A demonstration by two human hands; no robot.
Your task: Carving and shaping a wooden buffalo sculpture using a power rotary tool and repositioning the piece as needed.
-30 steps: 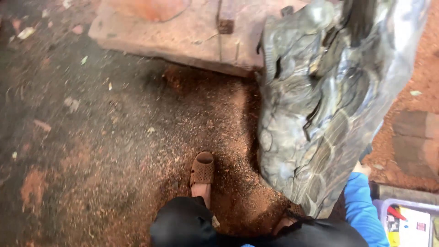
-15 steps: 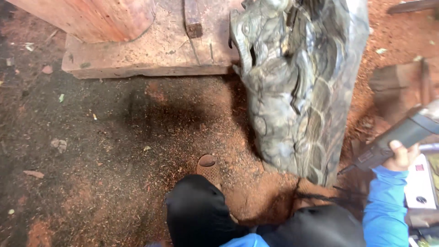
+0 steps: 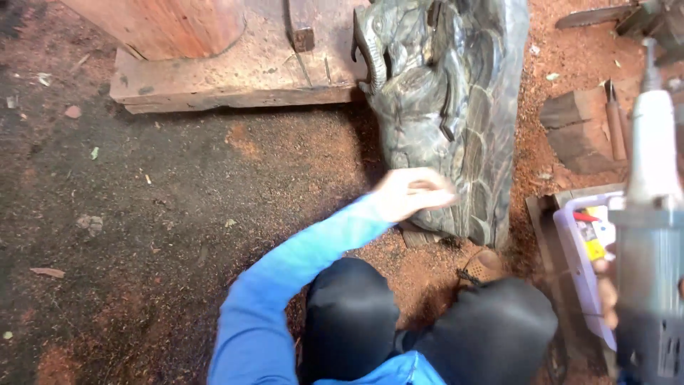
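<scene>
Seen from above, kneeling on a sawdust floor (image 3: 157, 214). Left hand (image 3: 410, 194) stretched out at 12 o'clock from the knees, fingers loosely open and resting against the lower edge of a dark grey carving (image 3: 445, 107), blurred in the frame, gripping nothing. Carving standing upright on the floor, scaled and ridged, with a curved horn shape at its top left; sits at 1 o'clock from the knees, its upper end touching a weathered wooden slab (image 3: 235, 75). Reddish log (image 3: 171, 25) resting on that slab at 11 o'clock.

Right hand (image 3: 605, 292) at 3 o'clock, mostly hidden behind a grey-and-white power tool (image 3: 652, 235), fingers wrapped round its body; tool held upright, tip pointing to 12 o'clock, close to the camera. Just behind it, a pale plastic box (image 3: 588, 242) with red and yellow bits inside, near the carving's base. Dark wood block (image 3: 573, 128) and a chisel (image 3: 614, 121) lying at 2 o'clock, well apart from the left hand. Blue sleeve (image 3: 285, 285) running from 7 o'clock up to the left hand; black-trousered knees (image 3: 427, 328) at 6 o'clock.
</scene>
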